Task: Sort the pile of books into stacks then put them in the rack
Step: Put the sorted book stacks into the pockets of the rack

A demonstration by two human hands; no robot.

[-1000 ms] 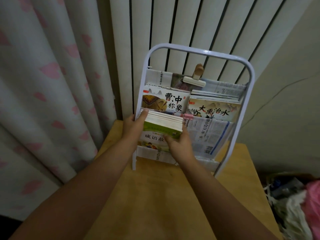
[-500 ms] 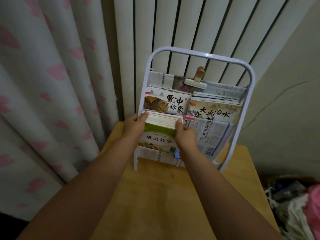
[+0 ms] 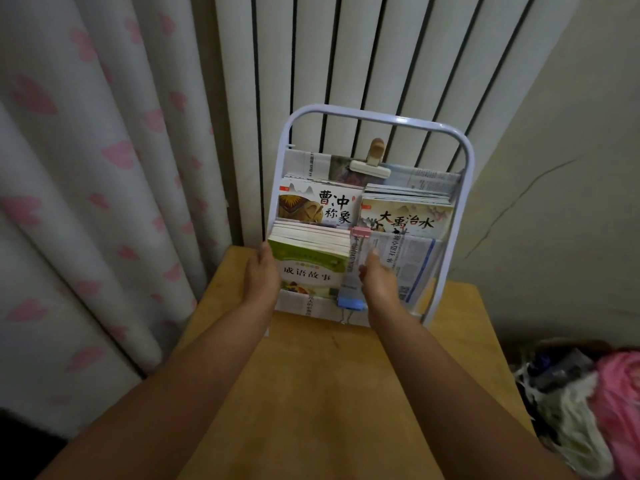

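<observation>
**Friend:** What's around you?

**Me:** A wooden table (image 3: 332,393) set against a white radiator, with a pink-hearted curtain (image 3: 86,202) at nine o'clock. The white rack (image 3: 467,188) stands at the table's far edge, at twelve o'clock from me.

**Friend:** And the books?

**Me:** The green-covered stack (image 3: 308,261) sits in the lower left pocket, below two stacks in the upper tier. My left hand (image 3: 259,278) lies flat against its left side. My right hand (image 3: 377,278) is just off its right side with loose fingers, gripping nothing.

**Friend:** How do you finish this well?

**Me:** I'd square the stack from both sides so the spines line up, and check it's seated on the pocket's bottom. I'd steer clear of the pink clip (image 3: 360,232) and blue clip (image 3: 350,303) holding the newspaper lining; knocking them could loosen it.
</observation>
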